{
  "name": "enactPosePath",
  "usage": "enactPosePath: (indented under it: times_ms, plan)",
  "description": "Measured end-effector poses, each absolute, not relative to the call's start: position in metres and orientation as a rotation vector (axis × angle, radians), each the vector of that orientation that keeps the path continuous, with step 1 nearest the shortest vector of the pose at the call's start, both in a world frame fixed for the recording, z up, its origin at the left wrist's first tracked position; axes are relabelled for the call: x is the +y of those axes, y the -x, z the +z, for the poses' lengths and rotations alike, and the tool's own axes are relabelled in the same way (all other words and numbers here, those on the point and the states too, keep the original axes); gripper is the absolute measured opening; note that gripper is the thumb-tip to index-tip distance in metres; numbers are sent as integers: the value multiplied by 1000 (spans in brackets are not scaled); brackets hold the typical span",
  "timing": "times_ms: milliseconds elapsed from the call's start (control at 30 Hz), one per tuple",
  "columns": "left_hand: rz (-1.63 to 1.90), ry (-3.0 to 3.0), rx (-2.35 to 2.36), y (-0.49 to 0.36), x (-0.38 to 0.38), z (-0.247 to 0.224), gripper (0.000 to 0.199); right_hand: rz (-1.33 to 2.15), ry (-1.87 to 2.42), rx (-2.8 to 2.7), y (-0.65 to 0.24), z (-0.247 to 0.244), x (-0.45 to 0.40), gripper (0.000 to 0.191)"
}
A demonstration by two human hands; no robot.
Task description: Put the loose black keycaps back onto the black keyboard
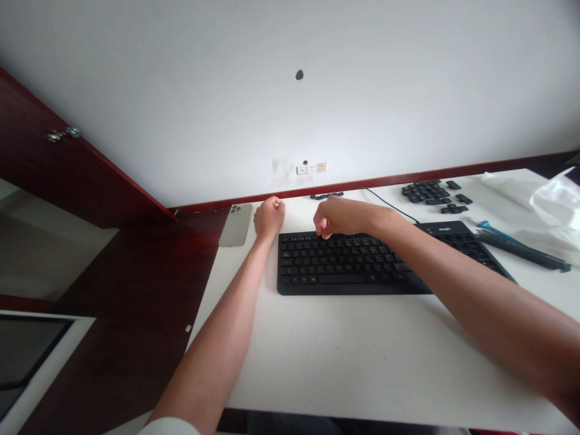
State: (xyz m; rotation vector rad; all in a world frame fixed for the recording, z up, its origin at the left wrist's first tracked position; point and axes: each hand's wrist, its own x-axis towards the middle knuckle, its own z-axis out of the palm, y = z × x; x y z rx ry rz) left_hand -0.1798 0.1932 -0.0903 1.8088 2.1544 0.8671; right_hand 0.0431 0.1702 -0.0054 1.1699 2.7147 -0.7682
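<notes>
Black keyboard [348, 266], curled right hand [339, 217] on it, closed left hand [269, 217] beside

Bare hands [269, 219] [339, 217], 1 white sleeve [170, 428] (left arm).

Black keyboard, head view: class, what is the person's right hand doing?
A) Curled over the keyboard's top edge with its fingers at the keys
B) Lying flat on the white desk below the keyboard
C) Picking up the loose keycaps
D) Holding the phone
A. The right hand curls over the top edge of the black keyboard, with its fingers down at the keys.
</notes>
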Motion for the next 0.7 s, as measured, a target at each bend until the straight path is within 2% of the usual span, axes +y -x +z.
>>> enactPosePath:
  times_ms: [433, 700]
  plan:
    - [874, -1809, 2165, 179, 192, -89, 17, -948, -1169, 2695, -47, -11, 180, 10]
    - [857, -1829, 2182, 178, 193, -90, 17, -1077, -1207, 2555, -47, -13, 183, 20]
